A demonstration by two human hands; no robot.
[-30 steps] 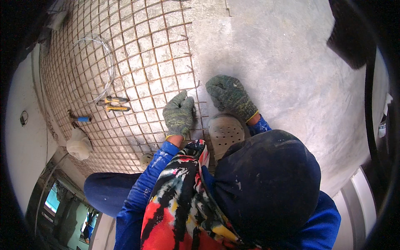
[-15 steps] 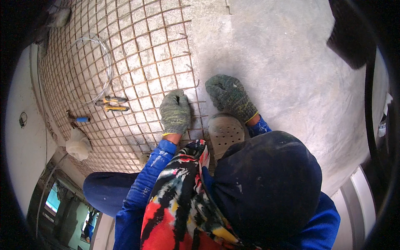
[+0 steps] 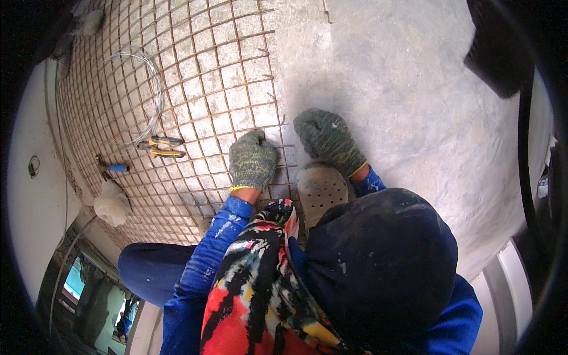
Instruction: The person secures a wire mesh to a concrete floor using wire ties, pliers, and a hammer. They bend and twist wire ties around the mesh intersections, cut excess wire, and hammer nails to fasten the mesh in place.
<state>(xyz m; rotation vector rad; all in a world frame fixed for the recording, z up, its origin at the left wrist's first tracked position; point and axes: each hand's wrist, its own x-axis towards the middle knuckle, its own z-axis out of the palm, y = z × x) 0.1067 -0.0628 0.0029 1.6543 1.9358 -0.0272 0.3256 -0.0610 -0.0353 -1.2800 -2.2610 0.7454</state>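
A knitted grey-green work glove covers my left hand [image 3: 253, 160], which is closed over the right edge of the rusty steel mesh [image 3: 198, 80]. Its fingers are curled under, so whatever they hold is hidden. Just to the right, my right hand [image 3: 329, 141], in a matching glove, is closed in a fist above the smooth concrete, beside the cut wire ends of the mesh. Its grip is hidden too. Below that hand shows the toe of a grey clog [image 3: 322, 188] with round holes. Left of my left hand, pliers with yellow-and-black handles [image 3: 163, 147] lie on the mesh.
A coil of thin silvery wire [image 3: 157, 89] rests on the mesh above the pliers. Farther left are a blue-handled tool [image 3: 117, 168] and a whitish plastic bag [image 3: 111, 204]. Smooth grey concrete [image 3: 408, 100] spreads to the right. A white wall [image 3: 35, 148] bounds the left side.
My left hand has turned slightly, with its back now more toward the view, and shifted a little right. My right hand has dipped slightly, still closed. The pliers and wire coil stay put.
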